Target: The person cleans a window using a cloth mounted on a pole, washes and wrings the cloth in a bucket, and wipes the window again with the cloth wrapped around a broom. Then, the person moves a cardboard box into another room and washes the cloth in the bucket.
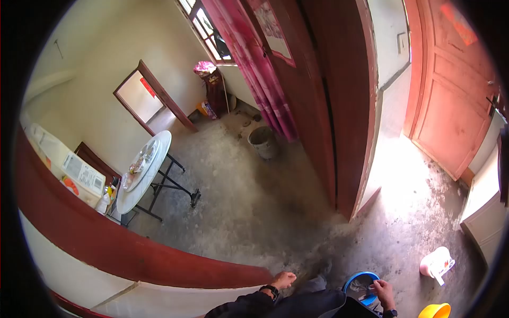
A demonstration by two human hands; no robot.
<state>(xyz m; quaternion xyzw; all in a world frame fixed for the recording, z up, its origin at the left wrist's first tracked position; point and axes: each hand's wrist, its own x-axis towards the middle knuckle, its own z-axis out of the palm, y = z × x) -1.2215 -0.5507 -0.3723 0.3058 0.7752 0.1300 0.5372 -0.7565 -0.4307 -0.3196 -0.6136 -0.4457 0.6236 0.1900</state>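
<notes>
My left hand (284, 279), below a dark wristwatch, is loosely closed at the bottom centre, beside the end of the red frame; nothing shows in it. To its right, my right hand (383, 292) has its fingers closed on the rim of a blue basin (347, 283). Something greyish and translucent lies inside the basin. The basin is close to my body, above the grey concrete floor (228, 212).
A yellow basin (436, 311) and a pink-white bucket (436, 262) stand at the lower right. Ahead are a grey bucket (263, 143), a round folding table (163, 142) and a red-brown door (344, 106). A salmon door (450, 111) is at the far right.
</notes>
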